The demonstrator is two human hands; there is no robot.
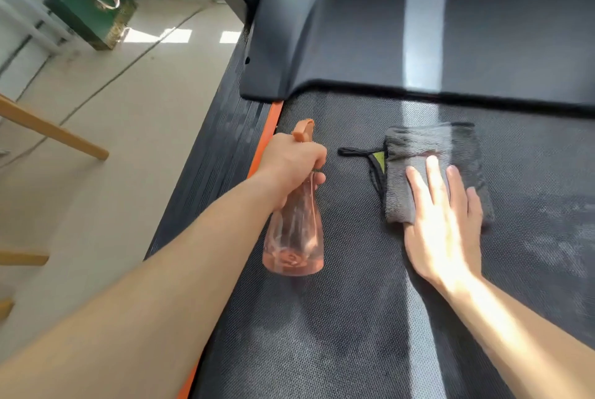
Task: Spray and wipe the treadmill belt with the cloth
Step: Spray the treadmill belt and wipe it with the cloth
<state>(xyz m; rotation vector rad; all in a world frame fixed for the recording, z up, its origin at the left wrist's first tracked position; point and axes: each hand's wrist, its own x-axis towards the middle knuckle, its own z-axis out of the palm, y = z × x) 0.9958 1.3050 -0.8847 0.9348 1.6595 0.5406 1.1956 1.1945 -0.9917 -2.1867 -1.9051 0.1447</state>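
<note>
Soft-looking grey plush folded cloth (431, 167) lies pinned under my straight, spread-fingered right hand (444, 221); at nine o'clock, my left hand (293, 167) clamps the neck of the translucent orange spray bottle (294, 231).

You have two hands in view, the left hand (291, 160) and the right hand (444, 224), plus one spray bottle (294, 237), one grey cloth (428, 147) and one treadmill belt (354, 318). On the floor to your left, count one green bag (90, 2) and three wooden bars (51, 128).

The single head-worn view looks forward and steeply down, close over the treadmill belt (370, 318) and floor (128, 141) to its left.
</note>
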